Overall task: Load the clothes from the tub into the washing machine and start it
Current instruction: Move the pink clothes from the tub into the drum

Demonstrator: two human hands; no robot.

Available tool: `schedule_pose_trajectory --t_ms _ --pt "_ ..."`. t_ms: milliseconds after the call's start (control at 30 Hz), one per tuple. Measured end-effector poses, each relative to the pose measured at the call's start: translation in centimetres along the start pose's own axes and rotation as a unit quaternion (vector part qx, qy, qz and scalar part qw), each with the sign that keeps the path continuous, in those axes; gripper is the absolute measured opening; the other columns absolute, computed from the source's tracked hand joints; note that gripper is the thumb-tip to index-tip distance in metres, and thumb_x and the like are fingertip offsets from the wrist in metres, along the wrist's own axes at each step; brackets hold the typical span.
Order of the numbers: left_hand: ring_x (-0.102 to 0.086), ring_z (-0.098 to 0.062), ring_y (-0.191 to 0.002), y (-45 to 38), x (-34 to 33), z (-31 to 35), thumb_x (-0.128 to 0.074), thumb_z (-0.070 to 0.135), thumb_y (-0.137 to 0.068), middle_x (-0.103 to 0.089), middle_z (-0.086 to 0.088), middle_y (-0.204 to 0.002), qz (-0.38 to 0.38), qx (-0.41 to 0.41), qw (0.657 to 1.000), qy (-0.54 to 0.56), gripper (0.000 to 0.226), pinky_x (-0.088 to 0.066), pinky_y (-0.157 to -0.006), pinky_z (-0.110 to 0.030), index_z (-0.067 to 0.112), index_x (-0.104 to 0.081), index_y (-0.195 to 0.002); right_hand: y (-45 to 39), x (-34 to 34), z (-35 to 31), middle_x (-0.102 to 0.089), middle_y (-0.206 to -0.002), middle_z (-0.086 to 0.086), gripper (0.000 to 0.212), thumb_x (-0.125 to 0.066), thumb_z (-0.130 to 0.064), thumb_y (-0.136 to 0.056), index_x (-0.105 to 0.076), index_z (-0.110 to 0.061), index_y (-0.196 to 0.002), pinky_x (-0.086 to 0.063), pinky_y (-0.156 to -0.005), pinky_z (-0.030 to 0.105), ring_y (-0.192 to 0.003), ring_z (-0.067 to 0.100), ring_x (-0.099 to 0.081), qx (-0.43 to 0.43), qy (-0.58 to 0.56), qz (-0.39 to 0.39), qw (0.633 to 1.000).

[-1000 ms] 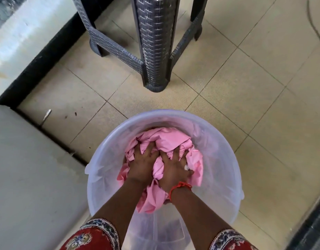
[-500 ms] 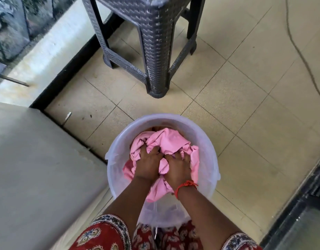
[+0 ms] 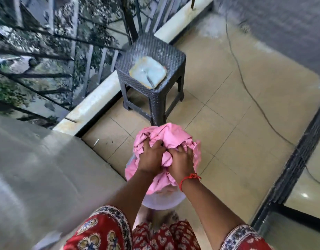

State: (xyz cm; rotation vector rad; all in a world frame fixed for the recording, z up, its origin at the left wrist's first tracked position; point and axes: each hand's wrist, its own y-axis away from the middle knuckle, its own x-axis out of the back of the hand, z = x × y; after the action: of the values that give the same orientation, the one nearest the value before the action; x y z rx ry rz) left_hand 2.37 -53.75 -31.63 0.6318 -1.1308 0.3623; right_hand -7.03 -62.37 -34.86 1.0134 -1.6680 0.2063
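Both hands grip 1 bundle of pink clothes (image 3: 171, 137). Left hand (image 3: 150, 158): fingers curled into the fabric on the bundle's left side, knuckles up. Right hand (image 3: 180, 162): fingers bent and dug into the folds beside the left hand, a red thread bracelet (image 3: 189, 178) on the wrist. The 2 hands sit close together, nearly touching. The bundle bulges above and over the tub (image 3: 162, 202), hiding most of it; only the tub's pale near wall shows below the cloth. Tub stands on the tiled floor (image 3: 227, 123), just in front of a dark woven stool (image 3: 155, 69). A grey surface (image 3: 38, 168) fills the left edge, blurred; cannot tell what it is.
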Motion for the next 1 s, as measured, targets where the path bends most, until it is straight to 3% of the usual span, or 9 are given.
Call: schedule_pose_trajectory --t_ms 167,300,433,533,667,867,1000 --pt "-0.031 -0.052 -0.127 2.8 9.8 2.3 -0.076 0.023 -0.066 -0.049 -0.003 -0.131 -0.017 0.018 1.0 -0.003 0.054 -0.043 -0.099 -0.052 0.026 -0.061 -0.118 2.3 9.8 -4.4 -0.064 -0.112 0.001 0.041 -0.048 -0.03 -0.063 -0.064 -0.028 -0.101 -0.035 -0.095 0.044 -0.115 0.03 -0.053 0.069 0.041 0.032 0.996" --pt "-0.029 -0.049 -0.127 5.9 16.1 4.0 -0.071 0.025 -0.07 -0.046 -0.001 -0.132 0.031 0.046 0.998 0.006 0.052 -0.048 -0.091 -0.05 0.031 -0.057 -0.12 5.2 16.7 -7.4 -0.066 -0.11 0.001 0.042 -0.041 -0.03 -0.068 -0.066 -0.026 -0.101 -0.028 -0.095 0.039 -0.114 0.026 -0.054 0.134 0.068 0.092 0.984" --pt "-0.028 -0.048 -0.128 9.4 22.0 5.3 -0.074 0.029 -0.066 -0.045 -0.001 -0.134 0.069 0.057 0.996 0.024 0.06 -0.042 -0.1 -0.052 0.03 -0.055 -0.123 7.4 21.1 -10.0 -0.062 -0.117 -0.004 0.05 -0.034 -0.038 -0.067 -0.061 -0.033 -0.109 -0.026 -0.097 0.037 -0.116 0.025 -0.051 0.167 0.087 0.11 0.976" --pt "-0.036 -0.045 -0.122 12.1 26.1 5.9 -0.072 0.029 -0.065 -0.048 -0.002 -0.131 0.107 0.062 0.992 0.01 0.056 -0.032 -0.109 -0.048 0.028 -0.058 -0.119 8.9 24.0 -12.5 -0.056 -0.126 -0.008 0.051 -0.043 -0.038 -0.067 -0.055 -0.039 -0.117 -0.033 -0.096 0.039 -0.12 0.026 -0.048 0.18 0.079 0.103 0.975" --pt "-0.04 -0.039 -0.117 16.5 31.7 5.4 -0.069 0.025 -0.067 -0.051 -0.005 -0.126 0.173 0.088 0.981 0.024 0.044 -0.03 -0.109 -0.048 0.023 -0.064 -0.111 11.8 28.4 -17.5 -0.057 -0.124 -0.003 0.052 -0.055 -0.029 -0.065 -0.059 -0.037 -0.116 -0.037 -0.096 0.041 -0.117 0.029 -0.051 0.264 0.071 0.132 0.953" --pt "-0.052 -0.023 -0.108 21.8 37.4 1.8 -0.053 0.037 -0.057 -0.064 0.004 -0.095 0.257 0.12 0.959 -0.018 0.032 -0.026 -0.102 -0.052 0.028 -0.063 -0.086 14.7 31.6 -25.7 -0.06 -0.112 -0.001 0.053 -0.043 -0.039 -0.065 -0.058 -0.036 -0.116 -0.039 -0.094 0.042 -0.108 0.033 -0.054 0.352 0.091 0.159 0.918" --pt "-0.052 -0.02 -0.109 26.5 39.5 -1.8 -0.054 0.04 -0.057 -0.065 0.005 -0.097 0.308 0.161 0.937 -0.034 0.035 -0.024 -0.099 -0.048 0.027 -0.064 -0.088 17.8 31.7 -31.6 -0.061 -0.1 0.0 0.049 -0.043 -0.036 -0.066 -0.058 -0.035 -0.113 -0.042 -0.093 0.047 -0.104 0.035 -0.055 0.419 0.096 0.161 0.888"
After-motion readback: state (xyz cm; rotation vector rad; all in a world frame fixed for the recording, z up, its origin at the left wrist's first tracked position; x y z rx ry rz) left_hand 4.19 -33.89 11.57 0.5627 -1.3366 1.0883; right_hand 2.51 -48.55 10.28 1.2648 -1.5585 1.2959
